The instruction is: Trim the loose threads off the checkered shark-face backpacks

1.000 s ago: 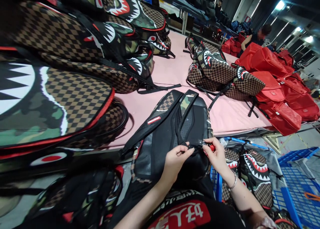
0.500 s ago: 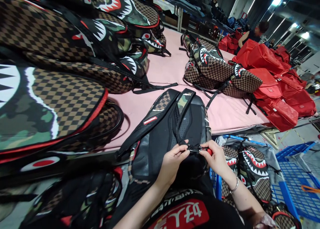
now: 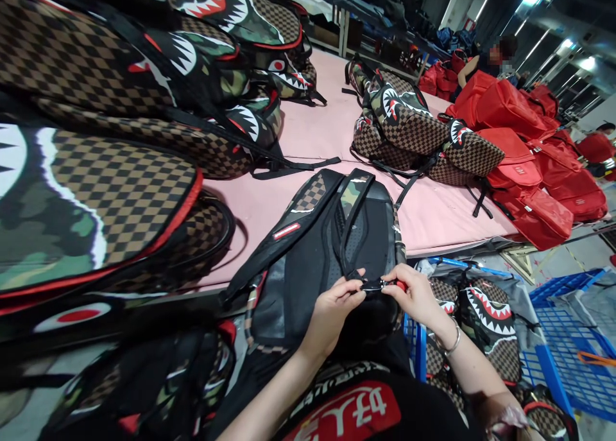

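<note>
A checkered and camouflage backpack (image 3: 308,287) leans on the table's front edge, its black padded back and straps facing me. My left hand (image 3: 339,300) pinches a black strap (image 3: 357,278) near the backpack's lower middle. Opposite it, my right hand (image 3: 409,288) is closed on a small red-handled tool (image 3: 401,285). Its dark, shiny front end meets the strap between my fingertips. The exact kind of tool is too small to make out. A second shoulder strap (image 3: 283,239) lies slanted across the backpack's left side.
Shark-mouth backpacks (image 3: 129,197) are piled high at left. More backpacks (image 3: 404,120) and red bags (image 3: 520,158) lie along the pink table (image 3: 312,126). Below right stand a blue crate (image 3: 543,364) and bagged backpacks (image 3: 491,319). A person (image 3: 495,59) is at the far end.
Both hands stay at the strap in nearly the same place. The right hand has shifted very slightly left and up. The view has moved a little.
</note>
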`<state>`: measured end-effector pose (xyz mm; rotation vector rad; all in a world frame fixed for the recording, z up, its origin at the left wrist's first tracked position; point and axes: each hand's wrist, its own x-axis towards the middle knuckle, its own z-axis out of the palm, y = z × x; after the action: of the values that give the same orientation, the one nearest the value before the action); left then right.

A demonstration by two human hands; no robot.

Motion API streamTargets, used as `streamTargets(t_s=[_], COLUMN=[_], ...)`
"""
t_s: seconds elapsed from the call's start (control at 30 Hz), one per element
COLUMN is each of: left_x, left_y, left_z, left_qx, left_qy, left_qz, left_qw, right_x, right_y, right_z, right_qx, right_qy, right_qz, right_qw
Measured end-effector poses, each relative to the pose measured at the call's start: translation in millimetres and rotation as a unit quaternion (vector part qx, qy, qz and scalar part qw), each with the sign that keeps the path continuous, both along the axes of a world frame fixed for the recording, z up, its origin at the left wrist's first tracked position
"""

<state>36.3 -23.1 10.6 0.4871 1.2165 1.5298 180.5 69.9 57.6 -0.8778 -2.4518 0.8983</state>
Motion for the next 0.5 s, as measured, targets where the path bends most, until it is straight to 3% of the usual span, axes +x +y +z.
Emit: streamTargets(t_s=[0.23, 0.5], left_x=[-4.6, -4.8], left_y=[0.6, -0.2], left_z=[-4.7, -5.2], left_qx=[-0.018, -0.026], left_qy=[-0.042, -0.078], left_qz=[-0.017, -0.012], left_qw=[0.999, 0.997], right_x=[-2.4, -4.5], right_y=[3.9, 3.6], right_z=[-22.0, -15.4], right_qx=[-0.113, -0.106], right_qy=[0.046, 0.013], right_qz=[-0.032, -0.031], right_qw=[0.992, 0.994])
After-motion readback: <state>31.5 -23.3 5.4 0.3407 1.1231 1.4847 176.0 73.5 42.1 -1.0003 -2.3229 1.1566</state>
